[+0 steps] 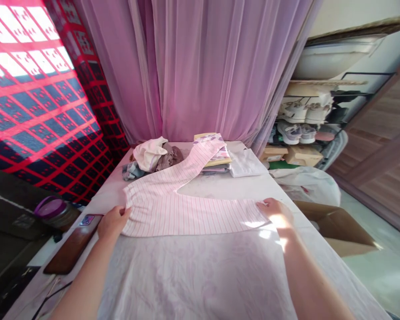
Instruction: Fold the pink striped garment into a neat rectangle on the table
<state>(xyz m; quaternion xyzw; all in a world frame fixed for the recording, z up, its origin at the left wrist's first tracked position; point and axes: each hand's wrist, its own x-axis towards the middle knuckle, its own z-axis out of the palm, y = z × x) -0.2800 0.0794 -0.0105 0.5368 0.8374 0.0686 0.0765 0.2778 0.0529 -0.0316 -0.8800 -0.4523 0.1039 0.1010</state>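
Note:
A pair of pink striped pants point(193, 215) lies spread on the cloth-covered table point(196, 275), its legs splayed apart. The near leg stretches to the right; the far one slants back over a stack of folded clothes point(225, 155). At the gathered waistband on the left, my left hand point(115, 220) is closed with the fabric pinched between thumb and fingers. My right hand point(276, 212) grips the hem of the near leg, thumb and fingers closed on its corner.
Crumpled clothes point(153, 155) and a folded white item point(246, 163) lie at the table's back. A phone point(74, 244) and a purple-lidded jar point(56, 212) are at left. Right of the table stand an open cardboard box point(343, 229) and a shoe rack point(300, 120). Curtains point(200, 71) hang behind.

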